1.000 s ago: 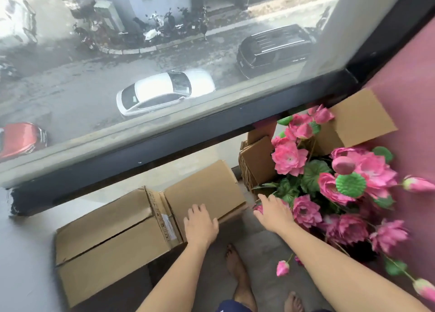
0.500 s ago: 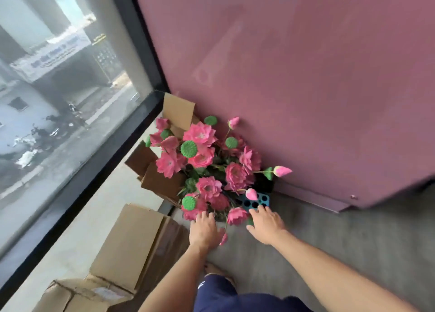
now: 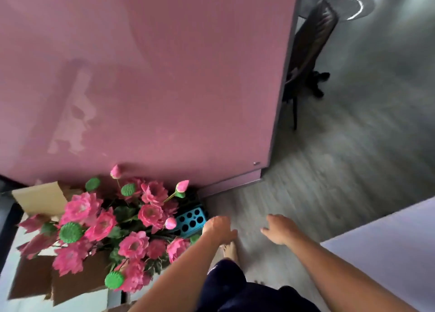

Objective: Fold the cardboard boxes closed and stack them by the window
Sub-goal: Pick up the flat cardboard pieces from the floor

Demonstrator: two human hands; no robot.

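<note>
Head view, heavily motion-blurred. Landmark: the pink lotus bouquet [image 3: 110,231], standing low against the pink wall panel [image 3: 153,80].

The cardboard box [image 3: 70,278] with the bouquet in it has its flaps open: one pale flap [image 3: 38,199] stands up behind the blooms, darker brown flaps hang in front of and below them. No other box shows here, nor the window.

Left hand [image 3: 217,229] is just beside the bouquet's right edge, next to a blue holed crate [image 3: 190,221]; fingers loosely curled, holding nothing. Right hand [image 3: 280,229] lies farther right again, well apart from the flowers, over bare grey floor [image 3: 329,170]; fingers relaxed and slightly spread, empty.

Key relation: the box lies to the left of both hands, with the left hand plainly the nearer. Both forearms reach forward and down, palms down.

Judgement: this box is not yet folded closed. Flowers protrude well above the flaps, which may hinder closing.
</note>
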